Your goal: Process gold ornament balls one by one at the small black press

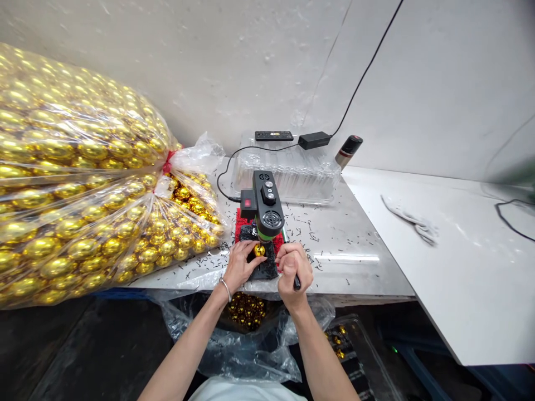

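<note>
lever (pixel 297 283) slanting toward person (pixel 246 391), ball (pixel 259 250) under press (pixel 268 206)

Brightly lit, wall (pixel 234 61) approx. evenly lit, long glare streak on metal tabletop (pixel 376 273) at 4 o'clock, spec. highlights on bagged gold balls (pixel 83 184) at 9, floor (pixel 100 340) dark at 8, wide-angle edge distortion, blurred green patch (pixel 520 178) at 3, ctr. sharp

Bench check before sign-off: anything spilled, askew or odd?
Yes: loose dark slivers litter the metal tabletop around the black machine, many to its right; they look like spilled scraps. A limp pale item, possibly a glove, lies on the white tabletop. No damage is apparent.
</note>
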A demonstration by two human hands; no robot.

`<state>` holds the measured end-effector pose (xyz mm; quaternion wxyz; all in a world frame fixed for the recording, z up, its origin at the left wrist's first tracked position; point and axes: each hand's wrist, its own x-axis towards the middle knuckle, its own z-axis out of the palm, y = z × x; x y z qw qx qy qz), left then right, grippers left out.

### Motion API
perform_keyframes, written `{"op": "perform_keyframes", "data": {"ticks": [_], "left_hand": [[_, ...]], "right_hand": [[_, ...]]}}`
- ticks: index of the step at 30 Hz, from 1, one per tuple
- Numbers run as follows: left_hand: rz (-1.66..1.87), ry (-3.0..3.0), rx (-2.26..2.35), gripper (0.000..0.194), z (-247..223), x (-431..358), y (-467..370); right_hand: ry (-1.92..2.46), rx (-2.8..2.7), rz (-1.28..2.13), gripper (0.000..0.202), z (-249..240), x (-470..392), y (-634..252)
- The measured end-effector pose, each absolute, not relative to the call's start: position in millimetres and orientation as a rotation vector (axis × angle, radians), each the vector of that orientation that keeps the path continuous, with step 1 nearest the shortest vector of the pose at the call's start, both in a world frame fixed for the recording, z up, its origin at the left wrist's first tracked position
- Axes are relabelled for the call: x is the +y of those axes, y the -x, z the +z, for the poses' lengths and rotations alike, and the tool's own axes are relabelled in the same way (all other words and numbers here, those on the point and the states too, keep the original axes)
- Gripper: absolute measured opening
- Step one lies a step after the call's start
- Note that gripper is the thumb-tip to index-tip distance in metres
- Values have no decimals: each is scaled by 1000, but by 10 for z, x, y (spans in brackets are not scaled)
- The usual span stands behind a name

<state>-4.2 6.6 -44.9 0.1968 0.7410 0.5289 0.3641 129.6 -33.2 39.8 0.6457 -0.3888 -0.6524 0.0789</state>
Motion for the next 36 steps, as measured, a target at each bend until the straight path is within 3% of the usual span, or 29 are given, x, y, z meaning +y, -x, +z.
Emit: {"op": "perform_keyframes", "data": {"ticks": [14, 26, 31, 36], "left_hand": [[1044, -2088, 1474, 31, -448, 40, 38], [1151, -2106, 1440, 37, -364, -243, 107], [1072, -2330, 1445, 50, -341, -665, 228], [1260, -2203, 1924, 33, 29, -111, 493]], "right_hand": [[792, -1546, 16, 31, -105, -206, -1306], [948, -1388, 274, 31, 669, -279, -1247], [924, -1380, 289, 30, 619, -292, -1242], [899, -1365, 249, 29, 522, -287, -1223]]}}
